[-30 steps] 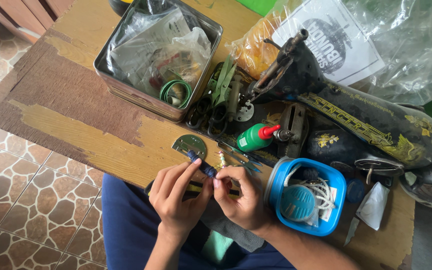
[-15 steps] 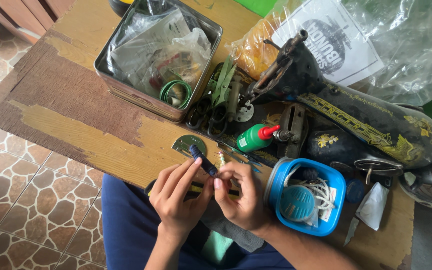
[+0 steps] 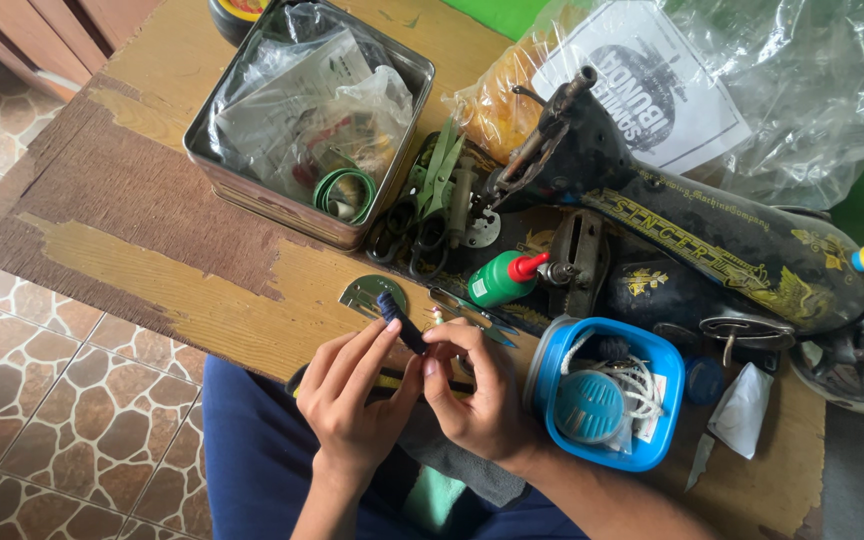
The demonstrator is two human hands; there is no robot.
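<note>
Little shift since earlier frame: both hands remain at worn wooden worktop (image 3: 152, 270) edge. Left hand (image 3: 352, 400) and right hand (image 3: 477, 390) fingers pinch small dark blue fabric strip (image 3: 400, 320), raised just beside blue plastic tub (image 3: 607, 395).

At the tabletop's (image 3: 152, 290) near edge my hands (image 3: 352, 405) meet on a small rod (image 3: 401, 322). A tub (image 3: 607, 395) sits just right of them, a tin (image 3: 312, 115) behind left, the sewing machine (image 3: 692, 240) behind right, a bottle (image 3: 505, 277) between.
</note>
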